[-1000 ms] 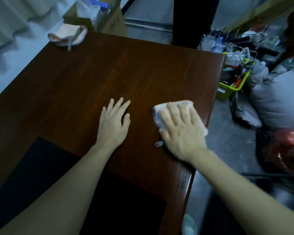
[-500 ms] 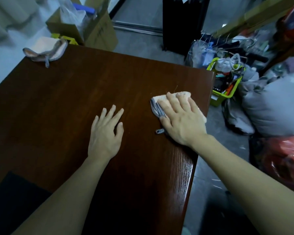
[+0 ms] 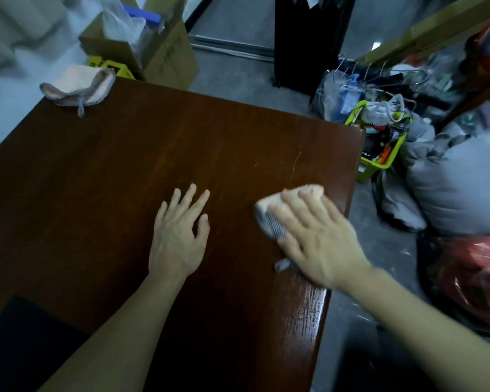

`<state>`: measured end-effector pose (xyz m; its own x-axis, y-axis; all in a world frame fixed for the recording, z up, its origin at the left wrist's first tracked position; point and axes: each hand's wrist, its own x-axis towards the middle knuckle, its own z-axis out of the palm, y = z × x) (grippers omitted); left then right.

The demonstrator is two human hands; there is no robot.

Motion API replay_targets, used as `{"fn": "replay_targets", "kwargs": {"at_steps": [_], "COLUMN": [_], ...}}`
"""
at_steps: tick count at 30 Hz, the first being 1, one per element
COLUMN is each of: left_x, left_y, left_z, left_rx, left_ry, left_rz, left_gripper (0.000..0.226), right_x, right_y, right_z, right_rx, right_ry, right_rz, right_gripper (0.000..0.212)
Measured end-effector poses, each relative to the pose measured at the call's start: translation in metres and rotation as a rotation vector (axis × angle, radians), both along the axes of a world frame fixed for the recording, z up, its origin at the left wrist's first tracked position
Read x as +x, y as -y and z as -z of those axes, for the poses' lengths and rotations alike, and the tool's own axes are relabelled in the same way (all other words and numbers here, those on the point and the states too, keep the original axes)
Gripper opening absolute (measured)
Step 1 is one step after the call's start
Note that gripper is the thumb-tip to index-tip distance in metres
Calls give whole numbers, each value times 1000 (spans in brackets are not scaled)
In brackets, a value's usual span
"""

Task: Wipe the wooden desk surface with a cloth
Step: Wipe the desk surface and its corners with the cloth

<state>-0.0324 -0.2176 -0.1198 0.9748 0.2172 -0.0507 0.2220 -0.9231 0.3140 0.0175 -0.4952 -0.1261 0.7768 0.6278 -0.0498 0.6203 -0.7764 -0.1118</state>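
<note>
- The wooden desk (image 3: 119,171) fills most of the view, a dark reddish-brown top with visible grain, its glossy right edge running down toward the viewer and a thin pale scratch near the far right corner.
- A flat black mat (image 3: 26,346) lies on the desk at the near left corner, partly under the left forearm.
- A large grey stuffed bag (image 3: 458,188) sits on the floor to the right of the desk, with a red plastic bag (image 3: 478,275) just in front of it.
- An open cardboard box (image 3: 164,55) stands on the floor beyond the far left corner of the desk, holding clear plastic and something blue.
- A lime-green bin (image 3: 379,162) crammed with small items stands on the floor just beside the desk's far right corner; wire hangers and bags pile up behind it.
- The right hand (image 3: 320,244) lies palm down on the cloth near the right edge of the desk, fingers straight and slightly apart, pressing it flat; the hand is blurred.
- The left hand (image 3: 180,236) rests palm down on bare wood, well left of the cloth, fingers straight and fanned apart, holding nothing.
- A second rag (image 3: 79,86), pale pink with a grey trimmed border, lies crumpled on the far left corner of the desk.
- The cloth (image 3: 277,207), pale pink with a grey patterned edge, lies on the desk top under the right hand, showing beyond the fingertips and at the thumb side, with a small grey tag sticking out near the wrist.
</note>
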Motion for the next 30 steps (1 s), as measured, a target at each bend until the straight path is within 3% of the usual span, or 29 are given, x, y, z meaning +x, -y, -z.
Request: {"fn": "replay_targets", "kwargs": {"at_steps": [6,14,23,26,30], "left_x": [-2,0,0,0,1], "left_y": [0,1,0,1,2], "left_z": [1,-1,1,0,-1], "left_rx": [-7,4,5,10,18], "left_ry": [12,4,3,6,-14], "left_rz": [5,7,3,10,4], "left_gripper": [49,49,48,48,48], "right_x": [68,-21,117,103,32], "right_y": [-35,-1,-42,-53,-47], "right_z": [-2,-8,-5,-6,-9], "right_rx": [-30,-37,-58,-55,-44], "right_ry": [-50,-49,-78,-48,-21], "right_rz": [269,-110,234,250,36], "right_gripper": [67,61,62,63,66]}}
